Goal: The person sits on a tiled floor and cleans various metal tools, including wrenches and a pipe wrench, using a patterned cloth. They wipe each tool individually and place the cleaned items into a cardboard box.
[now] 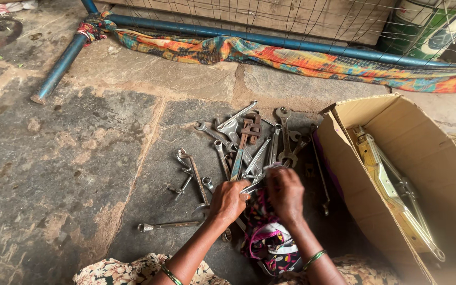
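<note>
My left hand (229, 200) and my right hand (286, 193) are close together low in the head view, both gripping a steel spanner (253, 185) over a patterned cloth (267, 237) that lies between my forearms. Just beyond my fingers a pile of spanners (249, 145) is spread on the stone floor, with a rusty pipe wrench (245, 138) lying on top. A single spanner (167, 226) lies apart to the left of my left wrist.
An open cardboard box (428, 158) stands at the right with a yellow metal tool (391, 184) inside. A blue metal frame (59, 68) with wire mesh and a colourful cloth (291, 55) runs along the back. A broom tip shows at the far right.
</note>
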